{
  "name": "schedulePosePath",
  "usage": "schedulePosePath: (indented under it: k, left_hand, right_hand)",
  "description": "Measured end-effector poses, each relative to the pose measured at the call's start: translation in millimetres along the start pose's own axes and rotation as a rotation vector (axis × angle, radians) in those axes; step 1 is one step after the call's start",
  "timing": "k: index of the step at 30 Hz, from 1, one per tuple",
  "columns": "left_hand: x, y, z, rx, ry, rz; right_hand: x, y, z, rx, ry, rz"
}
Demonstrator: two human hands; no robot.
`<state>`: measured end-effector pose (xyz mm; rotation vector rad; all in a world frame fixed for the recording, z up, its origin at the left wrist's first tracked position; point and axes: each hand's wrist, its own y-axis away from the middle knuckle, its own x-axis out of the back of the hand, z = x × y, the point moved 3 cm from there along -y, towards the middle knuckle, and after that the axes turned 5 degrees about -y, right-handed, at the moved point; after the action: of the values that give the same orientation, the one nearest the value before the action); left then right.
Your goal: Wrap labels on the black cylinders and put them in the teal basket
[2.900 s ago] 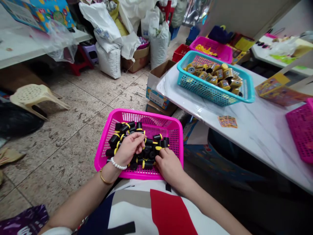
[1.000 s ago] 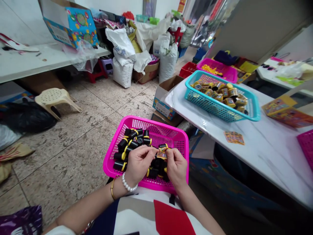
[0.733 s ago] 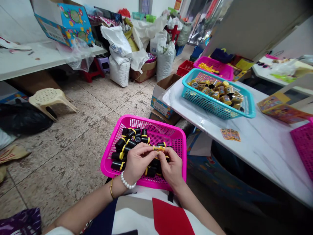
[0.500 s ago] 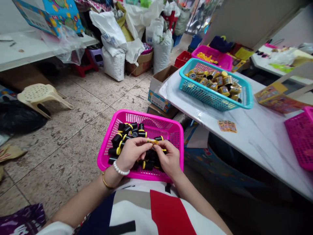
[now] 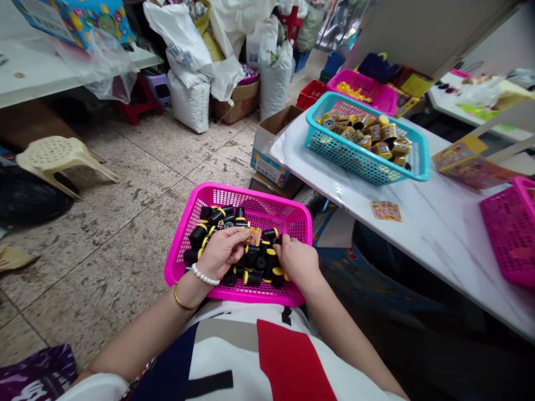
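My left hand [image 5: 223, 252], wearing a pearl bracelet, pinches a small printed orange-yellow sticker [image 5: 254, 236] between thumb and fingertips. The sticker is above the pile of black cylinders with yellow rims [image 5: 252, 277] in a pink basket [image 5: 177, 245] on my lap. Inside the basket's right side, my right hand [image 5: 297, 260] has its fingers bent together among the cylinders. Its fingertips touch a dark piece there, but the hand hides most of that piece.
On the white table [image 5: 434, 245] to the right are a blue basket [image 5: 355, 161] of yellow-wrapped cylinders and a few flat stickers [image 5: 385, 210]. Another pink basket [image 5: 507, 234] is at the table's right. A cream stool [image 5: 58, 153] stands on the floor at left.
My hands have parted. The left keeps the sticker, now facing up more, while the right has let go of it and moved right, down among the black cylinders.
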<state>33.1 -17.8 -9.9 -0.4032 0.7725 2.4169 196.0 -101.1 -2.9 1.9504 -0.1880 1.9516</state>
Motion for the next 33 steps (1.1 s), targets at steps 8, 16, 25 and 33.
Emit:
schedulePosePath:
  k: [8, 16, 25, 33]
  left_hand:
    - [8.2, -8, -1, -0.014, 0.104, 0.005]
    - [5.6, -8, -3, 0.016, 0.139, -0.005]
    - [5.5, -8, -3, 0.069, 0.212, -0.046]
    - [5.9, -7, -4, 0.034, 0.161, -0.033]
  right_hand:
    - [-17, 6, 0, 0.041, -0.376, 0.161]
    - [4, 7, 7, 0.001, -1.564, 0.095]
    - [24, -4, -13, 0.129, -1.561, -0.002]
    - [39, 3, -21, 0.399, -0.945, 0.233]
